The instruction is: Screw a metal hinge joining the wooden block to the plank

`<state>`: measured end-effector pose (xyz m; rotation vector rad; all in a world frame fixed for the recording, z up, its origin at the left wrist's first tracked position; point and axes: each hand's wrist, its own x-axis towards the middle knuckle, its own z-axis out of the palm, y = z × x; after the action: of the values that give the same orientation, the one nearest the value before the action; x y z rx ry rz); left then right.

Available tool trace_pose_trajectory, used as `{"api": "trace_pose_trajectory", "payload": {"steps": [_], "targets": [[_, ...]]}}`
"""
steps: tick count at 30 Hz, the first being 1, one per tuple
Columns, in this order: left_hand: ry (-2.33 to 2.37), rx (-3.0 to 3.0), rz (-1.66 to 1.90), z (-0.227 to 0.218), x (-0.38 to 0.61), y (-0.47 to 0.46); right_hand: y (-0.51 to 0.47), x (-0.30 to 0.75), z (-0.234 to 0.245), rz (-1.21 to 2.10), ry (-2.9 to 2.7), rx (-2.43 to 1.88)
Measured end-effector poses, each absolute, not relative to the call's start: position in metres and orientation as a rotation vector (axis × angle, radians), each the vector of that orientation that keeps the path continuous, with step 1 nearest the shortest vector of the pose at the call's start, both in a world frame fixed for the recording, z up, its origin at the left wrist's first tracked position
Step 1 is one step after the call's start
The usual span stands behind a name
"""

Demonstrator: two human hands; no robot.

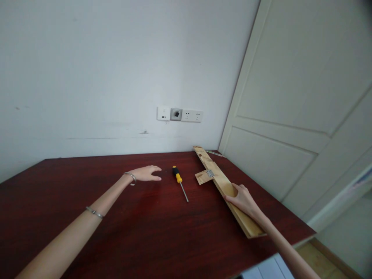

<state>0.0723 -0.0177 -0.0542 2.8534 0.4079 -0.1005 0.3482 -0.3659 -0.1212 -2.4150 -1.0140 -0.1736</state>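
Note:
My left hand (146,173) is over the left middle of the table, its thumb and fingers apart and nothing between them. Just right of it lies a screwdriver (178,178) with a yellow and black handle, its shaft pointing toward me. My right hand (241,198) grips the near half of a long wooden plank (222,180), thumb on the left edge and fingers on the other side. A metal hinge (210,173) sits on the plank's left edge, where a short wooden piece (202,177) joins it and sticks out to the left.
The dark red table (116,240) meets a white wall with sockets (192,116) at the back. A white panelled door (273,162) borders the right side. A thin strip (215,154) lies by the plank's far end. A pale grey object (267,269) shows at the bottom edge.

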Motion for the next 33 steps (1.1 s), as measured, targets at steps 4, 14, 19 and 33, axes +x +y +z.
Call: {"api": "trace_pose_trajectory", "payload": {"steps": [4,14,19,33], "targets": [[0.345,2.855,-0.09,-0.06,0.077,-0.021,-0.364,0.358,-0.13,-0.134,-1.021,-2.428],[0.29,2.878,-0.085,-0.063,0.082,-0.026,-0.359,0.366,-0.14,-0.098,-1.053,-2.413],[0.283,2.88,-0.085,-0.065,0.087,-0.024,-0.36,0.367,-0.144,-0.11,-1.064,-2.417],[0.159,3.236,0.115,-0.089,0.145,-0.027,-0.357,0.368,-0.146,-0.087,-1.011,-2.575]]}}
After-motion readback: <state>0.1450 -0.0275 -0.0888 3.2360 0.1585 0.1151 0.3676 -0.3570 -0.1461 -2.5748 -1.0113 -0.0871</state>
